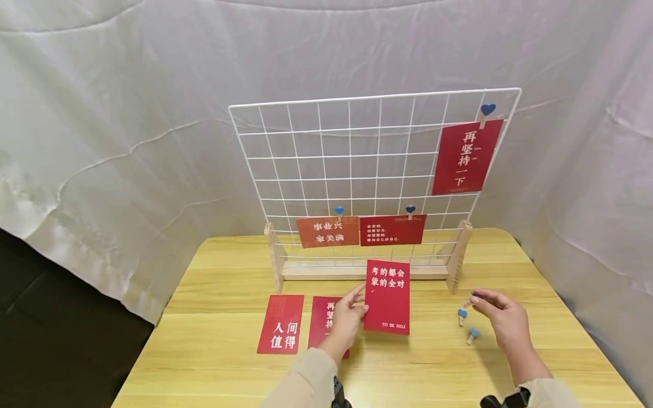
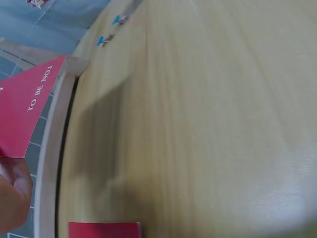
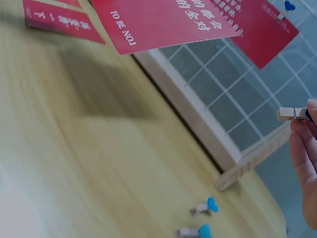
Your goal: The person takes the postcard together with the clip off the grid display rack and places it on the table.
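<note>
My left hand (image 1: 348, 320) holds a red card (image 1: 386, 300) with white lettering by its left edge, upright and raised above the table. In the left wrist view part of that hand (image 2: 14, 196) shows below the card (image 2: 27, 106). Over the right side of the table, my right hand (image 1: 505, 320) pinches a small wooden clothespin (image 3: 292, 114) with a dark blue top between thumb and fingertips. Two clothespins with light blue hearts (image 1: 462, 314) (image 1: 473, 334) lie just below it. Behind the held card stands a white wire grid (image 1: 364, 153) on a wooden base (image 1: 364, 273).
An orange-red card (image 1: 326, 233) and a dark red card (image 1: 393, 231) hang low on the grid by heart clothespins. Another red card (image 1: 466, 158) hangs at its upper right. Two red cards (image 1: 280, 324) (image 1: 320, 323) lie on the table (image 1: 204, 362), one partly behind my left hand.
</note>
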The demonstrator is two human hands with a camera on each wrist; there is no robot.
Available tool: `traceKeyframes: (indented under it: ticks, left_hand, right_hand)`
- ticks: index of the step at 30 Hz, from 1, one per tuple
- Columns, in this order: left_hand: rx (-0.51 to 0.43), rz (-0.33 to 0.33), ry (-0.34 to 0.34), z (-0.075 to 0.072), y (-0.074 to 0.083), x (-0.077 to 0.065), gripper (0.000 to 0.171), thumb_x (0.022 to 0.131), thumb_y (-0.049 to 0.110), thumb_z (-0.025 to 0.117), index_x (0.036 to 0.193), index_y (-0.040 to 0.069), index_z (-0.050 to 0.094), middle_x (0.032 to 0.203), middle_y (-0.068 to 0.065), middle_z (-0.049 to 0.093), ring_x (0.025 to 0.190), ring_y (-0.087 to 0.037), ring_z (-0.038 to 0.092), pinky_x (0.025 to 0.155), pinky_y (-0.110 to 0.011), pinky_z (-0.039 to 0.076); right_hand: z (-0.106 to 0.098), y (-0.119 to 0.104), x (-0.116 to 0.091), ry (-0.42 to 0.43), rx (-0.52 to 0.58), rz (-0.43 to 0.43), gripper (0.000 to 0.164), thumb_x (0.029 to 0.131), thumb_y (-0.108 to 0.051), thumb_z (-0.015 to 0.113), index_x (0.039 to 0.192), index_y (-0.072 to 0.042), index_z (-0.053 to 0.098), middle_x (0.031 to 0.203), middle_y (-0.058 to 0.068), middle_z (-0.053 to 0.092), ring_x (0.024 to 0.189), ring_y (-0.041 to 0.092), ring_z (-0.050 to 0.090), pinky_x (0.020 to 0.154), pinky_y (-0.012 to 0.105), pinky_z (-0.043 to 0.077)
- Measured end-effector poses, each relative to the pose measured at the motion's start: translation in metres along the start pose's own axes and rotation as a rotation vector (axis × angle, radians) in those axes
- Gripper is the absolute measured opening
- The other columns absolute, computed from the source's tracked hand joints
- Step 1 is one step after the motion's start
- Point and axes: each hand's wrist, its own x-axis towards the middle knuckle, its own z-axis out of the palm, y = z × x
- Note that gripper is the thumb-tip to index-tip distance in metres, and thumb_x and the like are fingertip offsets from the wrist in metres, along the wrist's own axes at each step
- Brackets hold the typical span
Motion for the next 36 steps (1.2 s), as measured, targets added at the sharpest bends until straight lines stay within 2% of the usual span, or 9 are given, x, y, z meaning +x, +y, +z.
traceKeyframes:
  ticks: [6,8,13,17,22,25,30,33,36]
  left_hand:
    - [0.031,-0.017,0.019,-0.002,-0.01,-0.002,0.048,0.076,-0.011,0.053,0.117,0.014,0.055,0.095,-0.006,0.053,0.06,-0.009,0.046,0.055,-0.019,0.042]
    - [0.033,-0.021,0.026,-0.002,-0.013,-0.003,0.048,0.076,-0.011,0.053,0.118,0.012,0.054,0.095,-0.006,0.053,0.059,-0.009,0.045,0.054,-0.019,0.042]
    - [0.041,-0.046,0.035,-0.003,-0.02,-0.004,0.048,0.076,-0.012,0.053,0.119,0.009,0.053,0.094,-0.005,0.054,0.059,-0.009,0.046,0.049,-0.017,0.039]
    - [0.049,-0.071,0.04,-0.003,-0.025,-0.005,0.049,0.075,-0.011,0.052,0.119,0.01,0.052,0.094,-0.005,0.053,0.058,-0.008,0.045,0.047,-0.016,0.038]
    - [0.048,-0.099,0.052,-0.003,-0.033,-0.006,0.05,0.075,-0.013,0.051,0.118,0.011,0.053,0.093,-0.005,0.053,0.058,-0.008,0.044,0.049,-0.016,0.038]
    - [0.034,-0.104,0.058,-0.004,-0.037,-0.007,0.05,0.074,-0.014,0.051,0.118,0.008,0.053,0.091,-0.006,0.052,0.063,-0.009,0.046,0.055,-0.019,0.043]
    - [0.003,-0.1,0.063,-0.003,-0.04,-0.009,0.051,0.072,-0.017,0.051,0.119,0.003,0.051,0.089,-0.007,0.052,0.071,-0.012,0.049,0.065,-0.024,0.048]
    - [0.009,-0.105,0.066,-0.003,-0.041,-0.01,0.051,0.071,-0.017,0.051,0.119,0.002,0.05,0.088,-0.007,0.052,0.075,-0.014,0.05,0.067,-0.025,0.048]
    - [0.019,-0.118,0.066,-0.003,-0.043,-0.011,0.052,0.071,-0.018,0.05,0.119,0.003,0.05,0.088,-0.006,0.052,0.078,-0.015,0.051,0.067,-0.025,0.049]
  right_hand:
    - [-0.001,0.0,-0.013,-0.003,-0.059,0.033,0.04,0.074,-0.017,0.067,0.105,0.005,0.056,0.095,0.005,0.06,0.079,0.013,0.06,0.066,0.024,0.049]
    - [0.0,0.0,-0.018,0.003,-0.106,0.061,0.041,0.074,-0.02,0.067,0.106,0.003,0.056,0.095,0.004,0.06,0.079,0.011,0.06,0.066,0.023,0.049]
    - [0.001,-0.008,-0.03,0.006,-0.118,0.147,0.044,0.073,-0.021,0.068,0.107,0.005,0.055,0.092,0.001,0.062,0.078,0.008,0.06,0.066,0.022,0.049]
    - [0.002,-0.023,-0.042,-0.009,-0.098,0.202,0.041,0.073,-0.017,0.069,0.104,0.006,0.057,0.087,-0.003,0.063,0.076,0.005,0.059,0.066,0.021,0.049]
    - [0.011,-0.052,-0.06,-0.025,-0.194,0.267,0.037,0.073,-0.015,0.069,0.102,0.005,0.059,0.079,-0.015,0.06,0.073,-0.001,0.057,0.066,0.017,0.048]
    - [0.015,-0.063,-0.068,-0.015,-0.273,0.322,0.039,0.074,-0.013,0.067,0.105,0.008,0.056,0.077,-0.019,0.058,0.072,-0.003,0.055,0.067,0.017,0.048]
    - [0.018,-0.065,-0.077,-0.003,-0.356,0.386,0.045,0.075,-0.009,0.065,0.11,0.014,0.049,0.084,-0.008,0.06,0.069,-0.005,0.054,0.068,0.019,0.048]
    - [0.018,-0.062,-0.08,0.0,-0.391,0.388,0.044,0.076,-0.008,0.064,0.11,0.014,0.049,0.088,0.001,0.061,0.068,-0.005,0.054,0.067,0.019,0.049]
    - [0.018,-0.058,-0.082,0.001,-0.424,0.372,0.04,0.077,-0.007,0.062,0.11,0.014,0.049,0.088,0.003,0.061,0.068,-0.003,0.055,0.065,0.019,0.049]
